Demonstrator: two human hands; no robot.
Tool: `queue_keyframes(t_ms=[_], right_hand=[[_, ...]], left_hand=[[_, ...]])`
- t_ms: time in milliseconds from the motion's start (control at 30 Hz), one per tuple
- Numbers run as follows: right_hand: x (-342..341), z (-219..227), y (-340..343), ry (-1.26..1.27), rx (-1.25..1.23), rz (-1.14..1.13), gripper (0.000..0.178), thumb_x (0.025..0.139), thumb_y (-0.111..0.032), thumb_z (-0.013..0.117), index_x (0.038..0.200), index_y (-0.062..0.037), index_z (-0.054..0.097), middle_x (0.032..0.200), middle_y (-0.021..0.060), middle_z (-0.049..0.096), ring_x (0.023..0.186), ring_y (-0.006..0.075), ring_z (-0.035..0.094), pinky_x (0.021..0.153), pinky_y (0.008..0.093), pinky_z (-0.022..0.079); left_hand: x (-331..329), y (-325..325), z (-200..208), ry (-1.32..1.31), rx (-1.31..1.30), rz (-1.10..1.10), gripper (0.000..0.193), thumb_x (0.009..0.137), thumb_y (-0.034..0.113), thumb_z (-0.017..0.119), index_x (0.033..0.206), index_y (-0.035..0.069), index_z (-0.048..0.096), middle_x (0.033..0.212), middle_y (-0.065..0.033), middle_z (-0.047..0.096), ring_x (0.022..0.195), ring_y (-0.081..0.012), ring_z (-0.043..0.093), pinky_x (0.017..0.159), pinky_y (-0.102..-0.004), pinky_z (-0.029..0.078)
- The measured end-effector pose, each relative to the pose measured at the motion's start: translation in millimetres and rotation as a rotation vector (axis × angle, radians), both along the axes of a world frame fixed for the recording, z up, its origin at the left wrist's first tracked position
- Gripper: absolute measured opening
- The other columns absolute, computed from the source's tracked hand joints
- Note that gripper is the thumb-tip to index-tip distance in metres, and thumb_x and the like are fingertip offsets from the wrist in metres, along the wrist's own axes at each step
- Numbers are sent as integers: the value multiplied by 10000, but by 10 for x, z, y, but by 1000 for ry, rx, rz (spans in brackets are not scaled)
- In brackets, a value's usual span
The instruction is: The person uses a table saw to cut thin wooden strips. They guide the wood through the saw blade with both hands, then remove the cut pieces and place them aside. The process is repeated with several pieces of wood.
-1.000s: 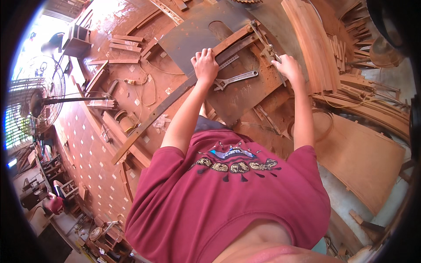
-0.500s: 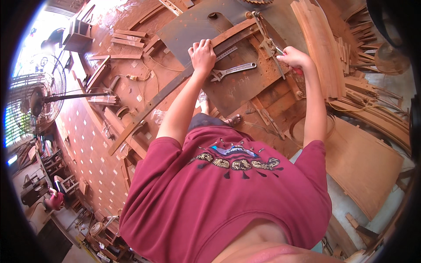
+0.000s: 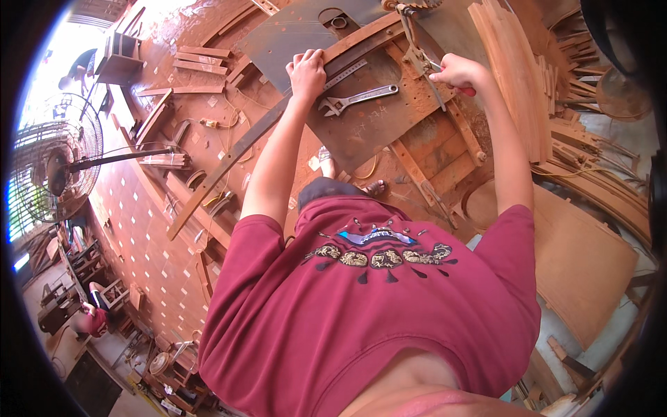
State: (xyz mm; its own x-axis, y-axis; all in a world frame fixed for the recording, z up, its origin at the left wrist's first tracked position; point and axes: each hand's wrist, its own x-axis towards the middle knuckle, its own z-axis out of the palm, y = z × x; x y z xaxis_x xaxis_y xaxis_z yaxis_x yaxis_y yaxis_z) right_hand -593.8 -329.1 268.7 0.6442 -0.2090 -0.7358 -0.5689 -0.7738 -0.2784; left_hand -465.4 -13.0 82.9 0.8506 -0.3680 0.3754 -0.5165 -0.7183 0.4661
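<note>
My left hand (image 3: pixel 306 75) is curled over a long wooden bar (image 3: pixel 243 142) that lies slantwise across the metal saw table (image 3: pixel 274 48). My right hand (image 3: pixel 462 73) is closed around a red-handled screwdriver (image 3: pixel 470 91), whose thin shaft points at the metal bracket (image 3: pixel 415 59) near the bar's far right end. Between the two hands an adjustable wrench (image 3: pixel 358 100) lies flat on the table's near part. A steel ruler (image 3: pixel 346 74) lies alongside the bar. My fingers hide most of the screwdriver handle.
A toothed circular saw blade (image 3: pixel 420 3) shows at the top edge. Long boards (image 3: pixel 511 76) are stacked to the right, by a broad wooden panel (image 3: pixel 590 267). A standing fan (image 3: pixel 59 170) is at left; wood pieces litter the floor. Another person (image 3: pixel 94 320) sits at lower left.
The table, bar and wrench appear slightly shifted left and up in view. My right hand stays at the bracket with the screwdriver, and my left hand keeps its hold on the bar.
</note>
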Motion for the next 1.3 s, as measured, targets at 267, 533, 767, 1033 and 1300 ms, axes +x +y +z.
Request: queue_keyframes(t_ms=[267,533,767,1033,1300], right_hand=[[-56,-299,-31,-284,-105,-38,489,941,-448,693,1108,8,633,792,149,688,621,243,653,559,415,529],[-110,-415,117,-548,-375,20,993,860,-748,620,1526,-34,436,1403,245,601,1308,361,590,1080,481,487],[-370,-1422,66,-1029,-341,-118,605,809,-548,800,1051,-2,706,944,203,740,930,410,713,837,461,567],[-248,-1404,-68,-453,183,-413,412,855,-384,813,839,6,680,707,73,677,655,182,643,671,373,528],[-82,-1337,-10,-485,113,-333,462,868,-434,779,816,17,695,711,136,685,672,227,658,674,391,517]], left_hand=[[203,-70,-1,-74,7,-3,236,931,149,564,1082,111,741,1082,-63,684,1089,-290,609,930,-427,450],[225,-28,20,-65,21,13,212,921,117,556,1031,82,733,1058,-60,693,1067,-299,611,907,-436,465],[221,-94,-2,-94,51,23,158,885,111,566,964,99,702,1008,-46,669,1056,-289,607,903,-431,458],[159,-80,56,-107,125,37,105,864,92,590,939,75,662,997,-82,649,1041,-295,602,890,-423,463],[316,-105,19,-153,174,79,131,849,96,616,969,69,661,1024,-103,636,1044,-301,601,890,-429,474]])
